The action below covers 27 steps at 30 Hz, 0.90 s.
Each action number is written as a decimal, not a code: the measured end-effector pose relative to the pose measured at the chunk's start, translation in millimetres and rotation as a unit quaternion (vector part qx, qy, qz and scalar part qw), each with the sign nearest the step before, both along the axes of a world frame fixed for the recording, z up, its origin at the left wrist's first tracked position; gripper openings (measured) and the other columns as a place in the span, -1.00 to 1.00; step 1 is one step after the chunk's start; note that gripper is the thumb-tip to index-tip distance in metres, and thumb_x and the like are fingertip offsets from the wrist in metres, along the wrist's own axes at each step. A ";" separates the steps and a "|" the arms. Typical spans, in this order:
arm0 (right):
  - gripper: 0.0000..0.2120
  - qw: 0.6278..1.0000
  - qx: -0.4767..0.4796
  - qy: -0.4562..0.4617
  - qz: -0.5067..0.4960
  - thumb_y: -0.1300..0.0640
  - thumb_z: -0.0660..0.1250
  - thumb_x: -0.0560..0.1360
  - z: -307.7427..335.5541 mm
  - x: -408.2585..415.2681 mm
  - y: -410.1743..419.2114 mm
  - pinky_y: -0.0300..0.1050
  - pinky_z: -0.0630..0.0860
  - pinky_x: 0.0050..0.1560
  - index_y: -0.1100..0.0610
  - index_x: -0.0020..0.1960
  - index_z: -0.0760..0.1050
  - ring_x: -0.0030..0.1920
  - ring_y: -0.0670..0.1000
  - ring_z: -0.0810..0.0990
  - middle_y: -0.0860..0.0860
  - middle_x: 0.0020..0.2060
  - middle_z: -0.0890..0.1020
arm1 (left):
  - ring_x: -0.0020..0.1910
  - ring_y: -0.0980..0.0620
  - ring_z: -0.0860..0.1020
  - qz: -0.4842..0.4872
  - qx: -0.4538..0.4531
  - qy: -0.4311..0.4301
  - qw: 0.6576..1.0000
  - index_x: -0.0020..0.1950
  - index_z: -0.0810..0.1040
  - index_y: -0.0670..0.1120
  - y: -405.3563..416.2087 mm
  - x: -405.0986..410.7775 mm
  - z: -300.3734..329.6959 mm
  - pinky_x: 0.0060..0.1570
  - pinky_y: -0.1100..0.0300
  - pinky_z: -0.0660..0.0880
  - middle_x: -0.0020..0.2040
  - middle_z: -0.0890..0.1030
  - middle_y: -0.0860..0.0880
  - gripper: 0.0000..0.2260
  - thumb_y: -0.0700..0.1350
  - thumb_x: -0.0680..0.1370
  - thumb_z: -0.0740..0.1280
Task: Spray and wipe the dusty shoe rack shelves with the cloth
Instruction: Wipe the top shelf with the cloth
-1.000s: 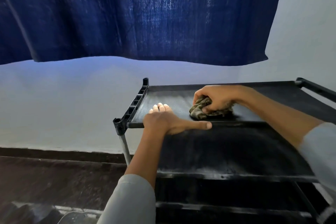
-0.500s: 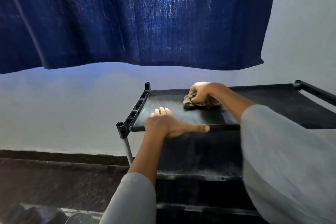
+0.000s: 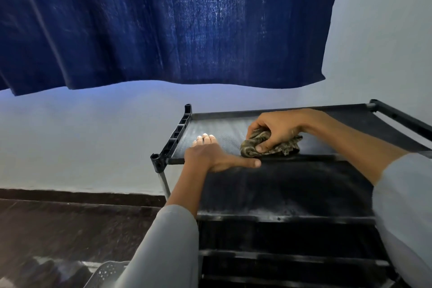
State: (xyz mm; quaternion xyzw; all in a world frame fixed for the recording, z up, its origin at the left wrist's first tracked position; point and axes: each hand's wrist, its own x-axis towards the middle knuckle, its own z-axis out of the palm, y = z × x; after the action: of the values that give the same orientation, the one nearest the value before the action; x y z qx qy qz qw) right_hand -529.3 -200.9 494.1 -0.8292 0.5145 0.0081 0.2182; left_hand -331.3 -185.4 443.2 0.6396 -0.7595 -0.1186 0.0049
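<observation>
The black shoe rack (image 3: 292, 217) stands against a white wall. Its top shelf (image 3: 224, 131) is a dark fabric panel with a pale dusty patch at the left. My right hand (image 3: 275, 130) grips a bunched brown-green cloth (image 3: 254, 145) and presses it on the top shelf near the front bar. My left hand (image 3: 210, 155) rests on the front bar near the left corner, fingers flat on the shelf and thumb stretched along the bar. No spray bottle is in view.
A dark blue curtain (image 3: 163, 23) hangs above the rack. Lower shelves (image 3: 280, 196) show pale dust streaks. Dark floor (image 3: 70, 229) lies to the left. A grey perforated object (image 3: 105, 273) sits at the bottom edge beside my left sleeve.
My right hand with the cloth went to the shelf's back edge and has come forward again to the front bar. My left hand has stayed on the bar.
</observation>
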 end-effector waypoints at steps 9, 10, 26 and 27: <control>-0.70 0.988 -0.135 0.051 -0.046 -0.06 0.46 0.37 -24.6 16.8 -58.0 -0.01 0.53 0.09 -0.06 0.06 0.49 0.01 -0.01 0.55 -0.05 0.02 0.57 | 0.53 -0.15 0.17 -0.014 0.013 -0.011 1.000 0.58 0.04 -0.15 -16.2 -6.5 -1.5 0.43 -0.11 0.24 0.58 0.11 -0.16 0.33 0.64 0.05 0.25; -0.67 0.985 -0.148 0.055 -0.067 -0.05 0.46 0.38 -27.1 17.8 -68.6 -0.01 0.54 0.08 -0.03 0.09 0.50 0.01 0.01 0.56 0.00 0.04 0.58 | 0.52 -0.14 0.19 -0.015 0.010 -0.013 1.000 0.57 0.06 -0.15 -17.2 -6.5 -2.3 0.43 -0.10 0.26 0.57 0.14 -0.16 0.32 0.64 0.05 0.25; -0.63 0.978 -0.082 0.095 -0.168 0.04 0.39 0.46 -17.4 14.3 -67.4 -0.13 0.44 -0.04 -0.02 0.26 0.47 0.04 0.03 0.51 -0.04 0.08 0.51 | 0.33 -0.11 0.42 -0.003 -0.051 -0.005 0.999 0.44 0.32 -0.14 -18.1 -4.6 -7.9 0.23 -0.02 0.41 0.39 0.42 -0.09 0.30 0.69 -0.08 0.19; -0.65 0.983 -0.041 0.108 -0.142 0.07 0.38 0.48 -12.1 8.1 -54.4 -0.10 0.47 -0.01 -0.02 0.25 0.47 0.04 0.02 0.51 -0.06 0.04 0.51 | 0.34 -0.12 0.41 0.000 -0.047 -0.001 0.999 0.46 0.30 -0.15 -16.9 -5.0 -6.4 0.24 -0.01 0.39 0.41 0.40 -0.10 0.30 0.68 -0.06 0.21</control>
State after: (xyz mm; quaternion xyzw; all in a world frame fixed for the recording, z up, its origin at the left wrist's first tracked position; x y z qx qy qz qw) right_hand -521.2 -255.3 482.0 -0.7500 0.6478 0.0453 0.1259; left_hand -336.4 -202.4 436.7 0.6387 -0.7643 -0.0822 0.0337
